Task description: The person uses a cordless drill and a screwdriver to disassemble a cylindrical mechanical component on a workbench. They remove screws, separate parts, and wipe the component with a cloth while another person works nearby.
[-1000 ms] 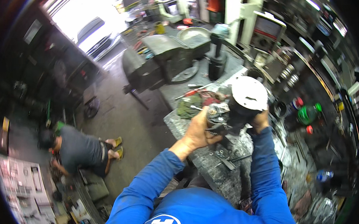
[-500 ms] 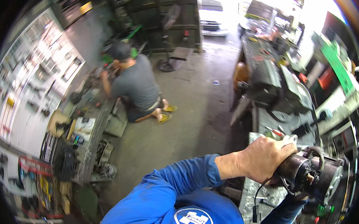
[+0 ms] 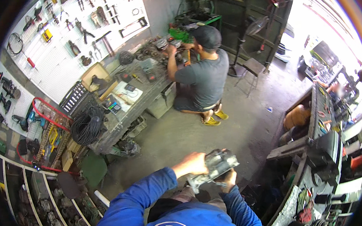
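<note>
In front of my body I hold a starter motor (image 3: 219, 164), a dark cylindrical unit with a silver metal housing. My left hand (image 3: 194, 164) is closed around its left end, with the fingertips partly hidden. Under its right side, my right hand (image 3: 230, 179) grips the housing from below. The motor is held in the air above the floor, apart from both benches. Its underside is mostly hidden by my hands.
A person in a grey shirt (image 3: 203, 72) kneels at the left workbench (image 3: 139, 101). Coiled black cable (image 3: 87, 126) lies on that bench. A pegboard of tools (image 3: 97, 39) hangs behind it. At right stands a cluttered bench (image 3: 307, 140); parts shelves (image 3: 36, 190) are at lower left.
I have turned left, away from the right bench. The starter motor has come off that bench side and is now in front of my body, held in both hands.
</note>
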Available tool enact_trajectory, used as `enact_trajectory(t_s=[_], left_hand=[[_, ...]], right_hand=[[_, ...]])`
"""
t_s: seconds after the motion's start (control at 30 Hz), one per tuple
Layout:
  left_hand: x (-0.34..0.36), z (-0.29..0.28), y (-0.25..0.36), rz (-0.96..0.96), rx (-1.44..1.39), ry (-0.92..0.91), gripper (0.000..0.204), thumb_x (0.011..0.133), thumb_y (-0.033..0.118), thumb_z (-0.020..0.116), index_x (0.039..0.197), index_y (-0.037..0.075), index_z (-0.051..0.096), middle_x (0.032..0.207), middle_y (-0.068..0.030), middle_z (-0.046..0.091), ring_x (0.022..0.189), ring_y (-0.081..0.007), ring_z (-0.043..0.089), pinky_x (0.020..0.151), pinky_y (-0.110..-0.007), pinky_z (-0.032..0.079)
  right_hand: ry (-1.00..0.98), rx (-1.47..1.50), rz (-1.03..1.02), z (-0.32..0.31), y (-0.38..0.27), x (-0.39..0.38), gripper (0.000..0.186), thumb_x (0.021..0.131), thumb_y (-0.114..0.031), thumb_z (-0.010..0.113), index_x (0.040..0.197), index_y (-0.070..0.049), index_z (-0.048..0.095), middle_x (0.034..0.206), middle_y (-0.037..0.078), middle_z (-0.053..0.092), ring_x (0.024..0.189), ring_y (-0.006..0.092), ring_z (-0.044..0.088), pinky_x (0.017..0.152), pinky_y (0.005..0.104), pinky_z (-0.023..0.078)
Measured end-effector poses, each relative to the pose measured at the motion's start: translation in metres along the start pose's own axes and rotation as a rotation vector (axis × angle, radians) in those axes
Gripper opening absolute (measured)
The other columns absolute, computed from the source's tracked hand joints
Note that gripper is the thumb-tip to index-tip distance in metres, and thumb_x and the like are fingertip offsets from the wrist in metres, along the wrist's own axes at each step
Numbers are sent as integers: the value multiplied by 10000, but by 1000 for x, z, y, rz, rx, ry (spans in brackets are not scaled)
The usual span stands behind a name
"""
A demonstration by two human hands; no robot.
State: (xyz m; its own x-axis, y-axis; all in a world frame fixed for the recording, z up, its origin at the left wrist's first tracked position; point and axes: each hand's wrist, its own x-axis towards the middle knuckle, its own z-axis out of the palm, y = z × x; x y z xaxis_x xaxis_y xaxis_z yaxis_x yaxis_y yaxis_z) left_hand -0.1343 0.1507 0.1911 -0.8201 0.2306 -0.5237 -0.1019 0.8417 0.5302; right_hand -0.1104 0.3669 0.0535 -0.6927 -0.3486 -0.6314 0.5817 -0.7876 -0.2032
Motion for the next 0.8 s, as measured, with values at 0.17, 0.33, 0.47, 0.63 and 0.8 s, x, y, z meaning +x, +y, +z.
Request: enact_trajectory(t_s=[0.17, 0.33, 0.47, 0.63, 0.8], left_hand=[[-28, -21, -116, -363, -84, 142, 512, 690, 375, 855, 1039, 9, 781, 1025, -254, 776, 964, -425, 763, 861, -510, 605], [-28, -37, -208, -764, -88, 209, 539, 671, 416, 858, 1058, 44, 807, 1069, -228, 788, 1029, -405, 765, 906, -476, 610], [-21, -59, -277, -996, -149, 206, 624, 657, 452, 883, 1080, 0, 799, 1106, -244, 782, 1051, -399, 762, 925, -463, 606], [0, -123, -324, -1121, -260, 279, 614, 656, 429, 904, 1047, -33, 797, 1111, -280, 768, 1037, -410, 762, 902, -473, 602], [41, -200, -364, -1087, -253, 351, 572, 679, 390, 883, 1035, -47, 788, 1098, -309, 755, 1021, -439, 752, 889, -489, 598]], right_hand=[[112, -537, 489, 6, 42, 96, 575, 1138, -517, 355, 1430, -111, 638, 1359, 151, 706, 1188, 370, 684, 1045, 501, 538], [-138, -2056, -14, -35, -40, 166, 577, 1040, -436, 612, 1416, 1, 644, 1377, 265, 690, 1336, 376, 638, 1128, 403, 485], [185, -2090, 135, -103, -128, 195, 470, 1034, -347, 590, 1303, 21, 706, 1212, 243, 766, 1119, 343, 747, 991, 424, 554], [453, -1963, 667, -141, -198, 208, 406, 1026, -331, 610, 1274, -26, 710, 1103, 180, 781, 992, 323, 750, 862, 427, 570], [425, -1790, 580, -51, -213, 297, 388, 1047, -331, 600, 1298, -47, 685, 1023, 135, 768, 812, 288, 732, 700, 401, 564]])
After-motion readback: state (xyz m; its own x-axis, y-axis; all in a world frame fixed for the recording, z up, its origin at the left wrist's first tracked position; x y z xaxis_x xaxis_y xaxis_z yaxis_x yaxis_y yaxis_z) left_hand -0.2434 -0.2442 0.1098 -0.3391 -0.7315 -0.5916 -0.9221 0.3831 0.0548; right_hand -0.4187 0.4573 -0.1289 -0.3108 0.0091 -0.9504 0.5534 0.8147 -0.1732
